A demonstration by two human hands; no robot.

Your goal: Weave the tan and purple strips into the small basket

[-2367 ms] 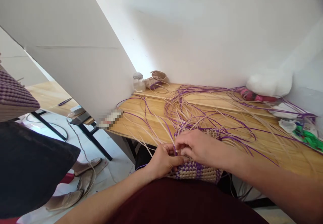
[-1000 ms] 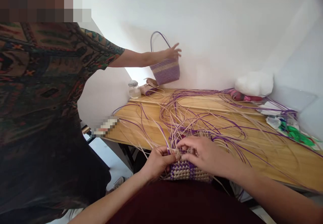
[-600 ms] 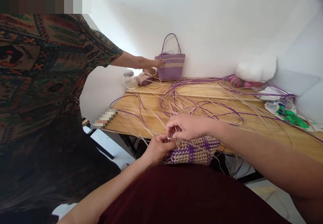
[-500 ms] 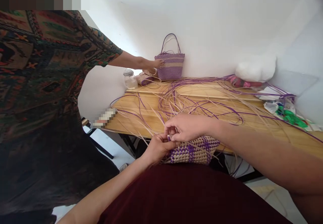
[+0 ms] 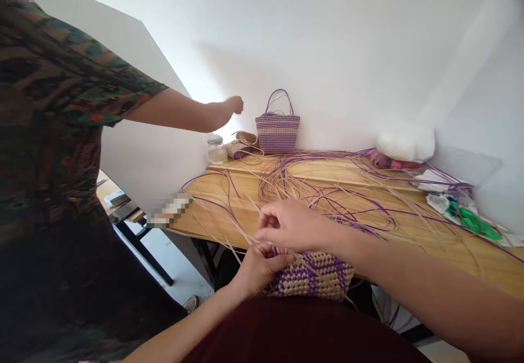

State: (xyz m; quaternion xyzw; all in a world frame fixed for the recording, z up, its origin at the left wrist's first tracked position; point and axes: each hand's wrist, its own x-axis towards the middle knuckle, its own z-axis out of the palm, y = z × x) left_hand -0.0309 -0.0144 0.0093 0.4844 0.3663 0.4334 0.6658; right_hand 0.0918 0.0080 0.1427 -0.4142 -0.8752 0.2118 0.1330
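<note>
Pinches the upper left edge of the woven piece [image 5: 317, 275] at lower centre, close to the lap, between thumb and fingers of the left hand [image 5: 258, 269]. Curls the fingers of the right hand [image 5: 292, 222] just above; cannot tell whether closed on a strand. Meets the front edge of the tabletop [image 5: 248, 177] behind the woven piece. Shows wood between loose strands [image 5: 282, 172] at centre, bounded at left by a partition [image 5: 135, 150]. Farther back, left of centre, shows a lidded jar [image 5: 217, 154] with contents hard to tell, beside a small pouch [image 5: 238, 150] and an upright purple-and-beige basket [image 5: 277, 135] with its inside hidden. Above the jar, shows a co-worker's hand [image 5: 235, 104], apart from the basket.
</note>
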